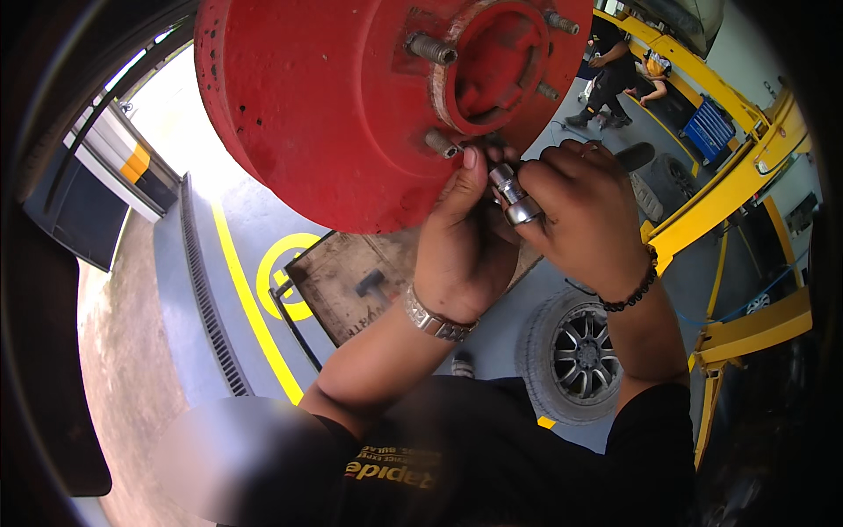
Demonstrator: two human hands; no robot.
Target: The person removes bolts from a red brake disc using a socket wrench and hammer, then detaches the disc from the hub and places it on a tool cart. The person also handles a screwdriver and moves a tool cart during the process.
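Round red metal brake drum [351, 114] is up high, at the top of the view, with both hands at its low front edge. Short grey metal studs with screw threads [432, 49] poke out of it, around a round red raised ring [444, 83] with a hole in the middle. The left hand [465, 233] is half curled, with its thumb pointing up just beside the lowest stud (I cannot tell if they touch). What its other fingers hold, if anything, I cannot tell. The right hand [571, 215] is curled tight around a shiny silver metal socket tool [514, 195], which sits between the two hands and tips up toward the drum. A silver metal watch [435, 318] is on the left wrist, and a dark bead bracelet [639, 285] is on the right one. Below the drum is a flat brown cart [325, 290] with a dark hammer-shaped thing [371, 283] on it. A black tire with a dark spoked wheel [587, 356] is near the grey floor's yellow line [246, 299] and below the right hand. Off to the right, a person in dark clothes [610, 79] stands past a yellow metal lift arm [729, 211].
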